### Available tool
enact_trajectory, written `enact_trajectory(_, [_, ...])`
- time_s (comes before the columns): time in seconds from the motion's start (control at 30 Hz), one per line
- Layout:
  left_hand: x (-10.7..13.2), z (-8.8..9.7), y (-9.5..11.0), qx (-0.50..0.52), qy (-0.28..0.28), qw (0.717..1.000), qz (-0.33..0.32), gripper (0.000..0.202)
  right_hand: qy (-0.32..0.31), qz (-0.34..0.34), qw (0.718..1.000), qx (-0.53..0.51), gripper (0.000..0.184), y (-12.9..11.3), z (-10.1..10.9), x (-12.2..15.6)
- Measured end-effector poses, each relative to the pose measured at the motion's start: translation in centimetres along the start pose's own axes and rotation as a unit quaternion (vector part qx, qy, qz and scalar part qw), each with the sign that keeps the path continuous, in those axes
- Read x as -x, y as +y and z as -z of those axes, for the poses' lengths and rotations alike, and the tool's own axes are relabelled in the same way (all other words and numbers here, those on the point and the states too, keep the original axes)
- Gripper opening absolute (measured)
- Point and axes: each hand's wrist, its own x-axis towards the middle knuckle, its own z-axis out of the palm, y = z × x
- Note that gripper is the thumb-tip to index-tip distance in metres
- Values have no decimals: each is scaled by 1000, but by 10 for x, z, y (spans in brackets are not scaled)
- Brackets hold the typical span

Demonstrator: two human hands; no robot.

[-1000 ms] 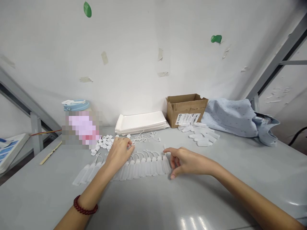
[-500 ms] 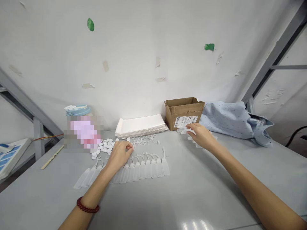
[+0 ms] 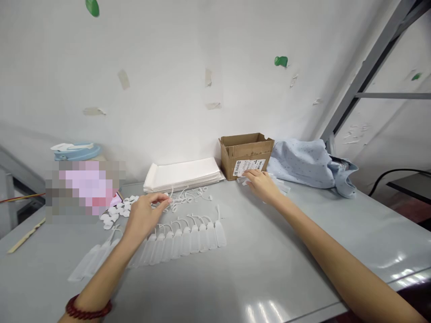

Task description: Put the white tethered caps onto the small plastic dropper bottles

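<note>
Narrow frosted plastic sleeves [image 3: 195, 238], each with white cord, lie in a row between the front and back edges of the bench [image 3: 256, 260]. Left hand [image 3: 143, 217], nearly pinched, at loose cords [image 3: 193, 195]; right hand [image 3: 261, 185], half-curled, over loose sleeves [image 3: 283, 186]; grips unclear.

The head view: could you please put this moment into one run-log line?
left hand: at white cords | right hand: at loose clear sleeves in front of cardboard box | corded sleeves: lined up on table

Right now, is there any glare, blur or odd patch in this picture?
Head view: white glare streaks the glossy grey tabletop near the bottom edge; head view: square pixelation masks a pink-purple patch at left; head view: the row of translucent plastic sleeves looks fairly sharp.
</note>
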Motion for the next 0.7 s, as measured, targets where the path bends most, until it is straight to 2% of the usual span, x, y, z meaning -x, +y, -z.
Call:
enact_trajectory(0.27, [4,0,6,15,0,999,30,25,-5,-28,999,17,38,1,-12,-4])
enact_trajectory(0.37, [7,1,10,30,-1,999,30,26,-6,-33,999,6,32,3,-17,-5])
enact_trajectory(0.53, [15,3,22,99,-33,993,46,28,-9,-47,999,-3,24,4,-20,-6])
enact_trajectory(0.7, [22,4,32,182,-75,978,64,29,-12,-69,998,6,29,1,-20,-5])
